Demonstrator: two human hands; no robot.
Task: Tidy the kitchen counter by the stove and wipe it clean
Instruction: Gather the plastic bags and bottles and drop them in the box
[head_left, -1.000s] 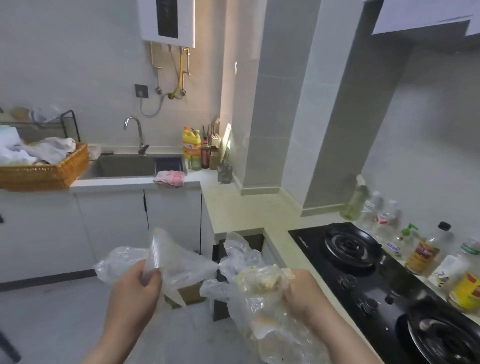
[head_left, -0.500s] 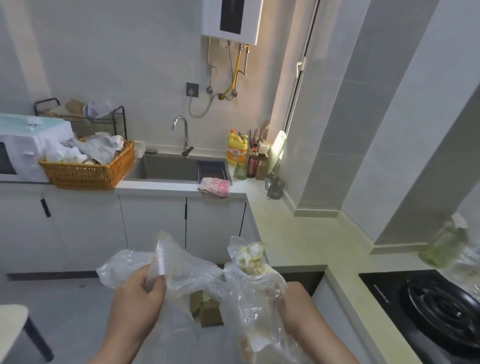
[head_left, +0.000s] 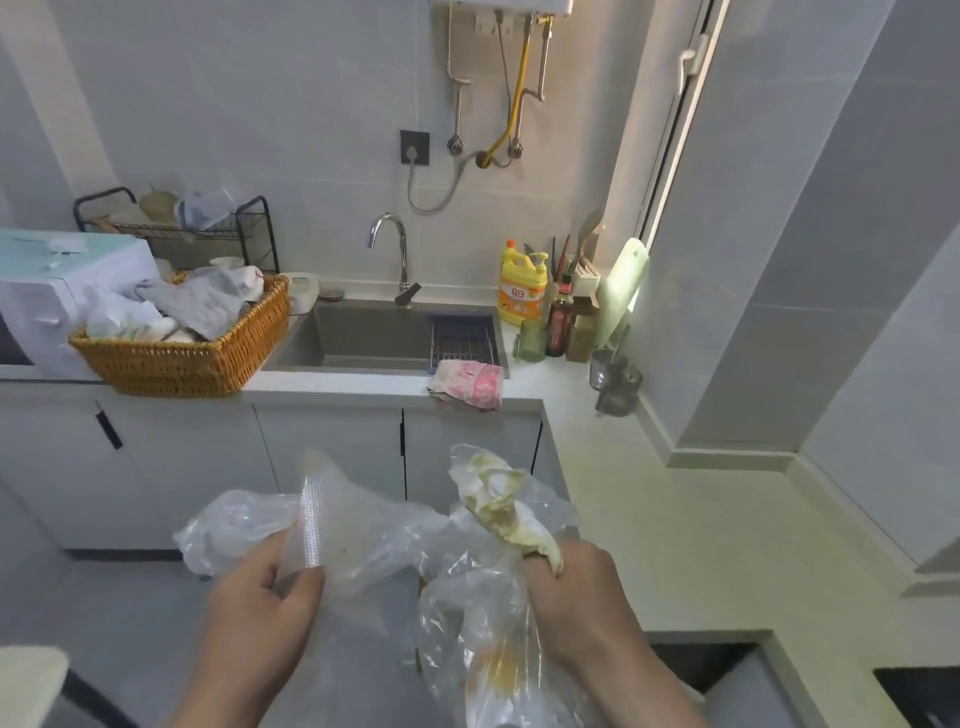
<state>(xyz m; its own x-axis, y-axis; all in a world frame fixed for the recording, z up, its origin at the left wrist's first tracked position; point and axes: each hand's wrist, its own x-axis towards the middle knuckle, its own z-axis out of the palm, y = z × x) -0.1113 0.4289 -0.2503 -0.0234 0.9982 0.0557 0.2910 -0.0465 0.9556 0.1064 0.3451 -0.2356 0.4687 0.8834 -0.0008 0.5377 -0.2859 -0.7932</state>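
Observation:
My left hand (head_left: 260, 597) pinches the edge of a clear plastic bag (head_left: 358, 525), held up over the floor in front of the cabinets. My right hand (head_left: 576, 587) grips a second crumpled clear bag (head_left: 483, 623) with a soiled yellowish-white wad (head_left: 498, 499) sticking up above my fingers. The two bags touch between my hands. The pale counter (head_left: 675, 519) runs along the right, with a corner of the black stove (head_left: 924, 691) at the bottom right. A pink cloth (head_left: 467, 384) lies on the counter edge in front of the sink (head_left: 374, 338).
A wicker basket (head_left: 182, 358) of cloths and a white microwave (head_left: 62, 280) stand left of the sink. Yellow detergent (head_left: 522, 286), bottles and a cutting board (head_left: 623, 291) crowd the back corner. Glass cups (head_left: 615, 379) sit on the counter by the wall.
The view has swung left and down: the stove and its bottles have slid almost out of sight, the basket and microwave have come in. Both hands still hold the bags.

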